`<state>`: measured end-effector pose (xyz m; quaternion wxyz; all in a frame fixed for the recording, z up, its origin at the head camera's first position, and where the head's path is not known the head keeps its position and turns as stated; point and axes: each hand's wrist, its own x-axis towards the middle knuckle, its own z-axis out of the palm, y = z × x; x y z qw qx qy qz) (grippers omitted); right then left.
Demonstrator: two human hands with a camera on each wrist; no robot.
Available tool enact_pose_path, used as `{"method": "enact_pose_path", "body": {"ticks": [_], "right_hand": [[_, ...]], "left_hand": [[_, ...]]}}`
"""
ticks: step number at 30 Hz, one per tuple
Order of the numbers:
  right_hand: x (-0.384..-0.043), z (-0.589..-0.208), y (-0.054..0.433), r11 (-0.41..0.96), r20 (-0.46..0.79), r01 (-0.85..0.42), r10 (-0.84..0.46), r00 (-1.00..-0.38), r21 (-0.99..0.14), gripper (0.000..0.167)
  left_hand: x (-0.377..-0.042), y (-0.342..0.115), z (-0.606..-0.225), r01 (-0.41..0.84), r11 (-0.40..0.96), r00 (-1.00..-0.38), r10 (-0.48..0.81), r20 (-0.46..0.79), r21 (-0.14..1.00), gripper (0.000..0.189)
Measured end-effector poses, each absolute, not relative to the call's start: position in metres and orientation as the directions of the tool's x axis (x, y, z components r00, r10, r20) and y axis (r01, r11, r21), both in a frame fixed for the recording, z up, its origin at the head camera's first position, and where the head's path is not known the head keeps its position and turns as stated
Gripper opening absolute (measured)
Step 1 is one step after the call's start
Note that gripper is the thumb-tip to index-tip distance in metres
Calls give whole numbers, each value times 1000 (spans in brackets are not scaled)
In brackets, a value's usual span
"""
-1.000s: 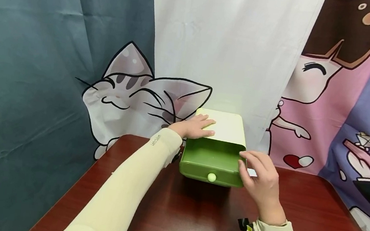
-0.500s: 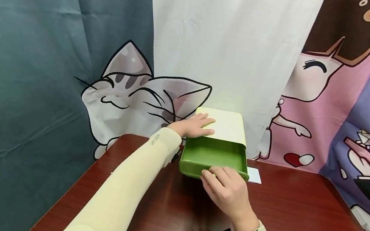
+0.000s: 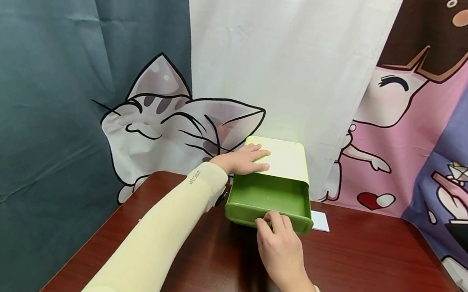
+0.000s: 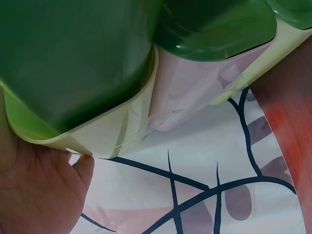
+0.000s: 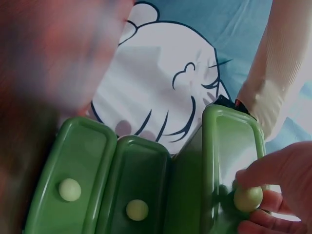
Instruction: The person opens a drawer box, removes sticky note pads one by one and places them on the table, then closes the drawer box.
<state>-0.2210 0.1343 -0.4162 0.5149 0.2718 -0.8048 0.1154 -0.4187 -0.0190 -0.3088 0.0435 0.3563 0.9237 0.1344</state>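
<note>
On the table (image 3: pixel 358 276) at twelve o'clock, a green drawer (image 3: pixel 272 194) juts toward six, its long front (image 3: pixel 244 214) running nine to three. The right hand (image 3: pixel 283 254) pinches its knob (image 5: pixel 247 200); the left hand (image 3: pixel 242 160) rests, fingers spread, on the cabinet (image 3: pixel 286 159).

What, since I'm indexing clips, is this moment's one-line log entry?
left hand: on cabinet top | right hand: pinches knob | top drawer: open
</note>
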Motion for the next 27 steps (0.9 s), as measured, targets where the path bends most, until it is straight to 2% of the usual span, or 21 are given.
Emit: {"method": "enact_pose_path", "body": {"ticks": [3, 6, 16, 27], "right_hand": [[-220, -418, 134, 832, 876, -550, -313, -368, 67, 16], [-220, -418, 134, 832, 873, -552, -311, -376, 59, 17], [-226, -416, 136, 813, 906, -579, -286, -311, 58, 21], [-245, -421, 138, 806, 900, -592, -272, -340, 19, 20]], "left_hand": [[-419, -19, -309, 646, 711, -743, 669, 16, 276, 67], [-419, -18, -309, 649, 709, -741, 672, 15, 276, 66], [-420, -18, -310, 645, 713, -743, 669, 9, 275, 66], [-418, -19, -307, 643, 709, -740, 672, 0, 290, 66]]}}
